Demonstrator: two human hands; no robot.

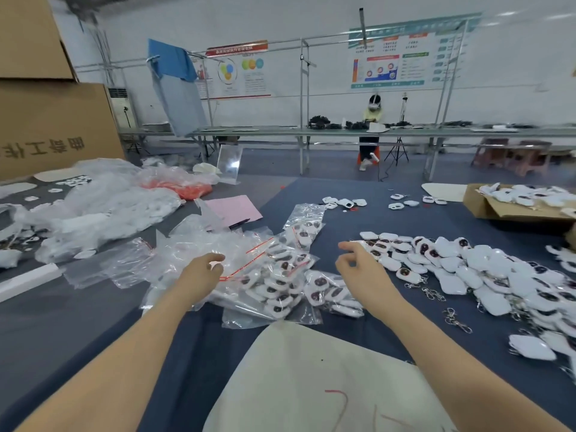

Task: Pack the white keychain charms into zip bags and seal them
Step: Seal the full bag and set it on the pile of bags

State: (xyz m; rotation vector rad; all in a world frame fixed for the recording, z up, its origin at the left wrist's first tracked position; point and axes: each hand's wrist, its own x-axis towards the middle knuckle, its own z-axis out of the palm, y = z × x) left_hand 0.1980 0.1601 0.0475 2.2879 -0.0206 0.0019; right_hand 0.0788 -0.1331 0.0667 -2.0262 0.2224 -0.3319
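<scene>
We judged the work to be between bags: filled zip bags (280, 277) with red seal strips lay heaped at lower centre, and the next was not yet begun. The left hand (202, 274) sat left of centre, fingers curled down onto a clear empty bag (199, 241) — whether it pinched the film or only touched it we could not tell. The right hand (363, 266), right of centre, hung with loosely curled fingers and nothing in them, just beside the near edge of the loose white keychain charms (467, 269), which spread across the right of the frame. The next move, as we read it, called for one bag lifted free and its mouth opened, then charms gathered in — slippery film and tangling clasps would ask for care.

The surface was a dark blue table cover (343, 219); a pink sheet (233, 208) lay at centre, a cardboard box (486, 208) of more charms at the right edge, a cream cloth (311, 369) at the bottom. Cartons (53, 126) stood at upper left, and a seated person (372, 115) worked at a long bench (249, 132) under wall posters (405, 57).
</scene>
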